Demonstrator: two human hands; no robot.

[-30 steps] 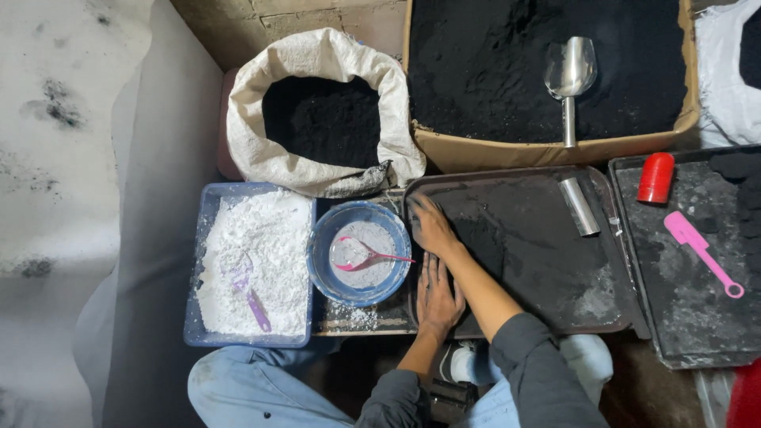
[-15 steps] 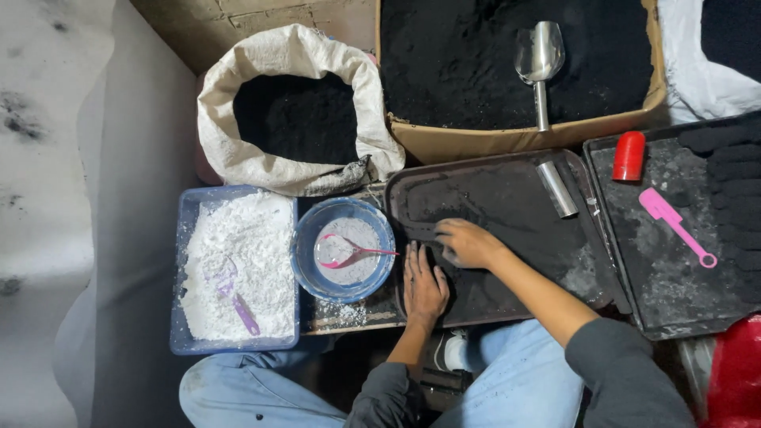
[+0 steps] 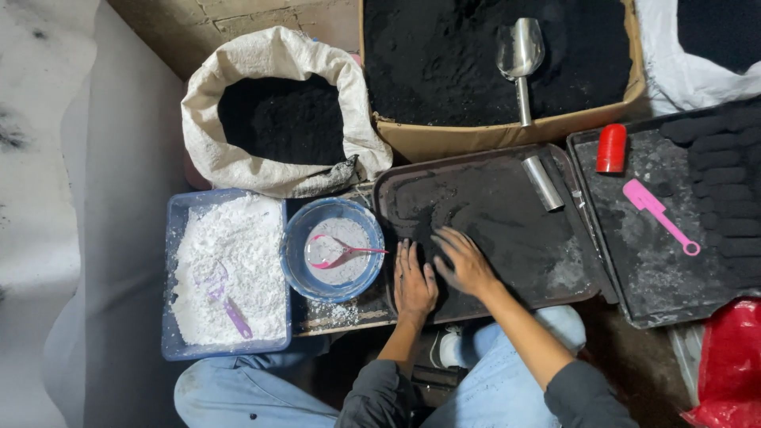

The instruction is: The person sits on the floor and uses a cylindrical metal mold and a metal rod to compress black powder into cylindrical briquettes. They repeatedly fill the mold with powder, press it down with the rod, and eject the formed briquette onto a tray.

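Both palms down on the dark tray [image 3: 507, 214]. Left hand [image 3: 414, 279] flat at the near-left corner, fingers spread, gripping nothing. Right hand [image 3: 464, 261] just beside it, fingers splayed over black powder [image 3: 432, 226], empty too. Forearms angled in from below.

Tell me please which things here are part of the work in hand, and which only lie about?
In use: left hand and right hand, both flat on the dark tray of black powder.

Lying about: metal tube, metal scoop, red cap, pink spatula, blue bowl.
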